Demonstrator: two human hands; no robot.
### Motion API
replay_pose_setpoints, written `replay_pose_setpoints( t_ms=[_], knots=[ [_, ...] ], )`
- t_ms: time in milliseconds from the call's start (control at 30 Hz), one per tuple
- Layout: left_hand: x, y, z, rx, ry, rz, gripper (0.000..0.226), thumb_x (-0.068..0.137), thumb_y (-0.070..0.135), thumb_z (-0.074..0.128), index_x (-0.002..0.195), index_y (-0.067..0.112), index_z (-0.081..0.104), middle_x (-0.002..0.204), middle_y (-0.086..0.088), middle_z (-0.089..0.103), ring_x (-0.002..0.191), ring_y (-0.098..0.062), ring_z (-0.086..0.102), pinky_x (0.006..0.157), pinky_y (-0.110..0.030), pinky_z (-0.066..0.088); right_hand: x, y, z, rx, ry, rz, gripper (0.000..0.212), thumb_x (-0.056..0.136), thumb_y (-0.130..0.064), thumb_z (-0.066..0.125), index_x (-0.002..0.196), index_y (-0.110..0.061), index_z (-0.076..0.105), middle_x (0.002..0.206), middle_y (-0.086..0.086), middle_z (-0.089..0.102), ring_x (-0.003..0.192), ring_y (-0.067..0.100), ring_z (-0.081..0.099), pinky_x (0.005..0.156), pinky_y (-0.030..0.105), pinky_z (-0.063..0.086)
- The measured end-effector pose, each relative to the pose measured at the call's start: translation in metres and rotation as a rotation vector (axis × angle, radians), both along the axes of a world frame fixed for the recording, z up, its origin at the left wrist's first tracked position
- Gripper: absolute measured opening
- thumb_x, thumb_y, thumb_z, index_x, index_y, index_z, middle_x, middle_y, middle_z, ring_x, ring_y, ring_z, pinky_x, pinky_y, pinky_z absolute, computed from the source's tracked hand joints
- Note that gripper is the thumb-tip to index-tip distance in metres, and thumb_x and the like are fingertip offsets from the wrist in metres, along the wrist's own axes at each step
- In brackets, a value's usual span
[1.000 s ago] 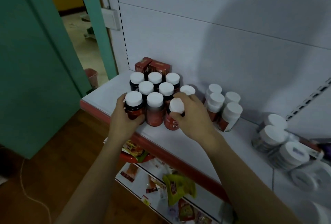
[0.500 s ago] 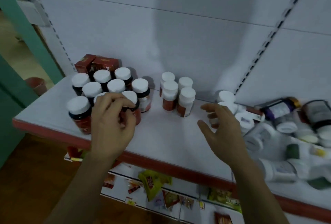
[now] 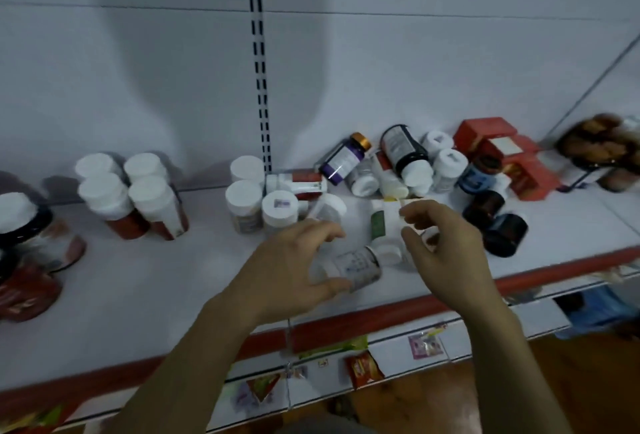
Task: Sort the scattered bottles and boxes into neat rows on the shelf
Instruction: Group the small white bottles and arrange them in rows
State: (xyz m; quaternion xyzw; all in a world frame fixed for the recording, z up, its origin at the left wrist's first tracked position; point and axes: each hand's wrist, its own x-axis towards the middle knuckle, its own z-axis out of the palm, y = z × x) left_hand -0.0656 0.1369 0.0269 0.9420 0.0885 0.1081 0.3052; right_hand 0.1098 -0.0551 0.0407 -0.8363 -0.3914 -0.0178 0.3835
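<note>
A white shelf [image 3: 166, 281] with a red front edge carries the bottles. A white bottle with a printed label [image 3: 358, 265] lies on its side near the front. My left hand [image 3: 294, 270] cups it, thumb against its near side and fingers spread above it. Beside it lies a white bottle with a green label [image 3: 379, 225]; my right hand [image 3: 443, 246] pinches its right side with curled fingers. Behind them lies a jumble of tipped bottles [image 3: 391, 163]. Two dark jars [image 3: 498, 225] and red boxes [image 3: 502, 146] sit to the right.
Upright white-capped bottles stand in a small block [image 3: 131, 198] at the left, with three more [image 3: 247, 205] in the middle. Red-labelled bottles [image 3: 24, 246] fill the far left. A dark basket [image 3: 602, 149] sits far right. Snack packets [image 3: 363, 367] lie on the lower shelf.
My view and both hands have shifted right, from the tidy red bottles to the jumble. My left hand left the red bottles and now cups a lying white bottle; my right reached the green-labelled one.
</note>
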Motion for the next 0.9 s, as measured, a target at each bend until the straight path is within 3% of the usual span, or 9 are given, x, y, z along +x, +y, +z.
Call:
replay_pose_setpoints(
  t_ms=[67,167,267,333,433,500,633,767,900],
  knots=[
    [0.022,-0.014,-0.009,0.125,0.150,-0.066,0.077,0.077,0.072,0.068,0.143,0.042,0.041,0.143,0.014,0.050,0.125,-0.009,0.049,0.099,-0.033,0.048,0.008,-0.004,0.002,-0.018,0.031,0.036,0.020,0.095,-0.014,0.068,0.114,-0.021,0.066,0.101,-0.011,0.064,0.086,0.006,0.058,0.072,0.026,0.049],
    [0.035,-0.022,-0.018,0.164,0.134,-0.055,0.069,0.082,0.054,0.073,0.142,0.038,0.043,0.135,0.010,0.056,0.122,-0.013,0.053,0.094,-0.035,0.051,0.018,-0.001,0.008,-0.023,0.054,0.125,0.021,0.095,-0.011,0.067,0.111,-0.025,0.066,0.097,-0.019,0.061,0.085,0.000,0.059,0.066,0.017,0.047],
    [0.023,-0.020,-0.011,-0.067,-0.006,0.029,0.053,0.080,0.045,0.076,0.127,0.041,0.051,0.117,0.019,0.061,0.102,-0.001,0.060,0.079,-0.026,0.052,0.024,0.015,0.015,0.024,0.033,0.205,0.020,0.095,-0.011,0.066,0.109,-0.026,0.066,0.095,-0.019,0.062,0.082,-0.002,0.060,0.063,0.008,0.041],
    [0.007,-0.014,-0.001,-0.223,-0.101,0.130,0.045,0.077,0.044,0.079,0.115,0.038,0.054,0.107,0.018,0.065,0.091,-0.005,0.066,0.070,-0.019,0.051,0.027,0.037,0.018,-0.009,-0.005,0.282,0.022,0.095,-0.012,0.066,0.112,-0.026,0.065,0.102,-0.014,0.064,0.084,0.001,0.059,0.068,0.009,0.040],
    [-0.021,-0.001,0.013,-0.178,-0.176,0.288,0.043,0.075,0.046,0.080,0.111,0.034,0.059,0.101,0.015,0.066,0.085,-0.011,0.067,0.067,-0.016,0.049,0.025,0.079,0.015,-0.264,-0.110,0.486,0.046,0.090,-0.010,0.067,0.132,-0.029,0.059,0.131,-0.003,0.059,0.112,0.018,0.054,0.090,0.035,0.049],
    [-0.036,0.005,0.019,-0.118,-0.167,0.369,0.045,0.075,0.047,0.081,0.114,0.034,0.064,0.107,0.014,0.063,0.094,-0.011,0.065,0.075,-0.015,0.048,0.020,0.102,0.006,-0.522,-0.269,0.606,0.067,0.087,-0.010,0.067,0.146,-0.036,0.046,0.150,-0.002,0.043,0.132,0.026,0.039,0.103,0.048,0.042],
    [-0.058,0.010,0.018,-0.082,-0.114,0.582,0.049,0.070,0.044,0.087,0.110,0.046,0.059,0.106,0.021,0.060,0.097,0.002,0.060,0.073,-0.011,0.044,0.021,0.122,-0.011,-0.726,-0.304,0.623,0.075,0.090,-0.024,0.070,0.152,-0.041,0.031,0.150,0.004,0.034,0.136,0.032,0.034,0.110,0.052,0.037],
    [-0.060,0.015,0.006,-0.066,-0.070,0.870,0.058,0.061,0.061,0.085,0.105,0.043,0.053,0.100,0.027,0.059,0.088,-0.003,0.055,0.065,-0.024,0.043,0.029,0.116,-0.009,-0.457,-0.111,0.594,0.071,0.085,-0.043,0.077,0.143,-0.031,0.039,0.128,0.005,0.046,0.113,0.027,0.050,0.090,0.037,0.044],
    [-0.046,0.022,-0.002,-0.032,-0.054,0.971,0.057,0.063,0.054,0.091,0.101,0.037,0.052,0.097,0.017,0.061,0.087,-0.013,0.055,0.060,-0.025,0.038,0.036,0.109,0.003,-0.210,0.151,0.511,0.065,0.076,-0.049,0.084,0.118,-0.031,0.038,0.097,-0.018,0.048,0.085,0.008,0.047,0.062,0.017,0.035]
  ],
)
